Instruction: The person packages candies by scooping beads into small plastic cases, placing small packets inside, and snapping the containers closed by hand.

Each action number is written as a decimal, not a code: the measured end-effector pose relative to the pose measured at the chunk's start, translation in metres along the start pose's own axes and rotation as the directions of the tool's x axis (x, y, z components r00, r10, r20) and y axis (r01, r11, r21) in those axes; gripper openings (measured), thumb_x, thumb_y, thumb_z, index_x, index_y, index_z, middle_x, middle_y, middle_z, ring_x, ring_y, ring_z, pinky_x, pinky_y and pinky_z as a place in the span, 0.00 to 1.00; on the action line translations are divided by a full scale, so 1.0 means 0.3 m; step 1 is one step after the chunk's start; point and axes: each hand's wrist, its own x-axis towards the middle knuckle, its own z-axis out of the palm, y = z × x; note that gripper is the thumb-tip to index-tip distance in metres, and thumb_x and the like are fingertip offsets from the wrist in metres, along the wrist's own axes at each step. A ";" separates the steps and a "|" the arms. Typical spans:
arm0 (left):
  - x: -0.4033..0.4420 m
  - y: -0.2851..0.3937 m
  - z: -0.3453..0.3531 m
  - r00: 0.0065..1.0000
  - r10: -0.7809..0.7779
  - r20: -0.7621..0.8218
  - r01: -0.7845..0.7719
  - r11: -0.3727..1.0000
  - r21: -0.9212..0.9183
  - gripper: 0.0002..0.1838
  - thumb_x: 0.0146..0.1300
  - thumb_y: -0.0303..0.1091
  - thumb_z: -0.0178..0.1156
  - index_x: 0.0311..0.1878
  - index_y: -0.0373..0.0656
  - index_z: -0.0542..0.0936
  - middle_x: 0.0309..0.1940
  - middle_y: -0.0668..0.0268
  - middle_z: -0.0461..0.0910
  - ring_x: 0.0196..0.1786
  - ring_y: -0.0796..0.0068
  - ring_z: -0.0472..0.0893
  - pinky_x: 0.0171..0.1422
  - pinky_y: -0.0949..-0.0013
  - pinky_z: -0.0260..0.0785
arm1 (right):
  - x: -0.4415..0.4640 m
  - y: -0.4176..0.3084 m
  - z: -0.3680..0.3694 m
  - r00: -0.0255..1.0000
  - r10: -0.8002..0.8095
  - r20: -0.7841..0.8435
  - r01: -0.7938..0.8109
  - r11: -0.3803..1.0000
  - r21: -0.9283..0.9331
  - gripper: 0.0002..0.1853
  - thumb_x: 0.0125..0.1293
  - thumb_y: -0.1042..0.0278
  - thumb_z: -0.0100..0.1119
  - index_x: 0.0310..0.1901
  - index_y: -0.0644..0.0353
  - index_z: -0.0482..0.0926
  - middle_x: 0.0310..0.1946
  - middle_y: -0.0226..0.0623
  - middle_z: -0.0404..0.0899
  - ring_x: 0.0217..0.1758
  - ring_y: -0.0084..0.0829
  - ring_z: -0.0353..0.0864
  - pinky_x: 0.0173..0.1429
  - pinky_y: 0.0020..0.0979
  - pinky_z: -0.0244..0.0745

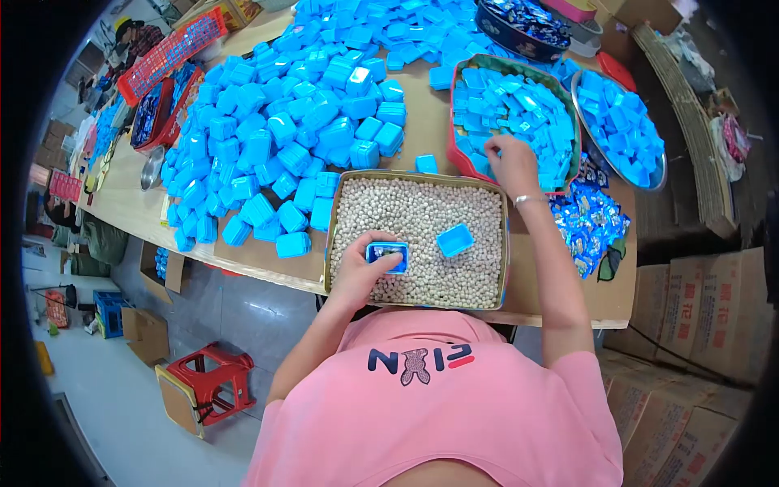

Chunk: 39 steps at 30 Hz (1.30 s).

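Observation:
My left hand [361,272] grips a small blue plastic box [388,247], its thumb over the opening. Something dark lies inside the box, too small to name. Beneath that hand is a rectangular tin tray [507,243] full of small pale round pellets [369,203]. Another blue box [455,240], open side up, rests on the pellets at the right. My right hand [514,165] is over the near edge of a red-rimmed tub [456,146] holding flat blue plastic pieces [519,105]. Its fingers are curled together, and what they hold is hidden.
A big heap of closed blue boxes [284,130] covers the table's left and back. At right are a metal bowl [659,174] of blue pieces and shiny blue packets [588,223]. A red stool [215,381] and cardboard cartons [698,308] stand on the floor.

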 end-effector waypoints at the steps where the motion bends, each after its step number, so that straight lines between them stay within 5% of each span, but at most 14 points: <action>1: -0.003 -0.008 -0.004 0.999 0.006 -0.039 -0.002 0.995 0.097 0.17 0.59 0.23 0.60 0.52 0.40 0.75 0.40 0.62 0.81 0.36 0.77 0.80 0.35 0.79 0.74 | 0.028 0.009 0.017 1.000 -0.010 0.019 0.011 0.999 -0.053 0.05 0.55 0.71 0.63 0.34 0.58 0.82 0.27 0.36 0.82 0.26 0.36 0.77 0.35 0.34 0.73; 6: 0.017 -0.014 -0.020 0.997 0.009 -0.075 -0.006 0.999 0.038 0.15 0.57 0.23 0.63 0.48 0.41 0.75 0.36 0.63 0.80 0.34 0.78 0.80 0.36 0.78 0.76 | 0.102 0.003 0.114 0.968 0.087 0.235 -0.091 0.996 0.005 0.06 0.54 0.69 0.64 0.33 0.59 0.82 0.26 0.35 0.81 0.25 0.34 0.76 0.34 0.33 0.72; 9: 0.011 0.003 -0.029 0.995 0.027 -0.093 -0.030 0.999 -0.025 0.15 0.57 0.23 0.63 0.49 0.41 0.75 0.36 0.63 0.80 0.34 0.78 0.79 0.36 0.79 0.76 | 0.119 0.048 0.136 0.974 0.055 0.221 -0.095 0.980 0.175 0.06 0.53 0.69 0.65 0.31 0.60 0.80 0.26 0.34 0.81 0.25 0.30 0.76 0.34 0.32 0.72; 14: 0.006 0.001 -0.022 0.995 0.038 -0.095 -0.043 0.998 -0.051 0.15 0.58 0.22 0.62 0.49 0.40 0.75 0.37 0.63 0.80 0.34 0.78 0.79 0.36 0.79 0.75 | 0.040 -0.063 0.009 0.982 0.045 -0.185 0.007 0.963 0.269 0.06 0.53 0.75 0.63 0.33 0.58 0.78 0.30 0.32 0.81 0.27 0.29 0.76 0.35 0.29 0.72; 16: 0.006 0.000 -0.022 0.992 0.036 -0.122 -0.040 0.999 -0.024 0.15 0.58 0.22 0.62 0.49 0.41 0.75 0.38 0.63 0.80 0.34 0.78 0.79 0.36 0.79 0.75 | -0.033 -0.153 -0.049 0.869 -0.293 -0.400 0.374 0.917 0.140 0.09 0.51 0.78 0.61 0.35 0.57 0.77 0.31 0.32 0.80 0.29 0.31 0.76 0.37 0.29 0.72; 19: 0.007 -0.001 -0.020 0.991 0.038 -0.126 -0.040 0.999 -0.015 0.16 0.58 0.22 0.62 0.50 0.41 0.75 0.39 0.63 0.80 0.36 0.78 0.79 0.37 0.78 0.76 | -0.194 -0.264 -0.009 0.876 -0.473 -0.093 0.455 0.875 -0.166 0.10 0.47 0.77 0.62 0.33 0.57 0.75 0.29 0.34 0.76 0.32 0.37 0.76 0.38 0.32 0.72; 22: 0.008 0.003 -0.011 0.994 0.044 -0.102 -0.044 0.999 0.004 0.16 0.58 0.22 0.62 0.50 0.41 0.75 0.40 0.63 0.80 0.37 0.77 0.79 0.38 0.78 0.76 | -0.241 -0.287 0.062 0.897 -0.442 0.027 0.436 0.872 -0.224 0.12 0.47 0.74 0.64 0.35 0.56 0.74 0.32 0.34 0.75 0.34 0.38 0.76 0.39 0.33 0.73; 26: -0.033 0.020 -0.028 0.997 0.050 -0.053 -0.053 0.997 -0.057 0.21 0.55 0.18 0.62 0.53 0.41 0.73 0.42 0.63 0.79 0.39 0.76 0.79 0.43 0.76 0.76 | -0.252 -0.271 0.065 0.886 -0.362 0.289 0.333 0.931 0.147 0.14 0.48 0.73 0.65 0.37 0.56 0.74 0.36 0.35 0.75 0.35 0.38 0.76 0.40 0.33 0.73; 37: -0.066 0.035 -0.022 0.960 0.234 0.155 -0.237 0.971 0.002 0.31 0.49 0.13 0.63 0.59 0.42 0.70 0.46 0.64 0.78 0.44 0.77 0.78 0.51 0.75 0.72 | -0.269 -0.266 0.037 0.888 -0.378 0.261 0.372 0.925 0.074 0.15 0.47 0.71 0.69 0.38 0.55 0.76 0.39 0.35 0.75 0.40 0.39 0.75 0.46 0.36 0.71; 39: -0.054 0.025 -0.028 0.952 0.254 0.174 -0.259 0.966 0.008 0.31 0.49 0.13 0.63 0.59 0.42 0.71 0.46 0.65 0.78 0.43 0.78 0.78 0.49 0.76 0.72 | -0.253 -0.342 -0.088 0.877 -0.437 0.199 0.367 0.878 0.308 0.16 0.47 0.72 0.69 0.40 0.55 0.77 0.40 0.34 0.76 0.41 0.38 0.75 0.47 0.36 0.71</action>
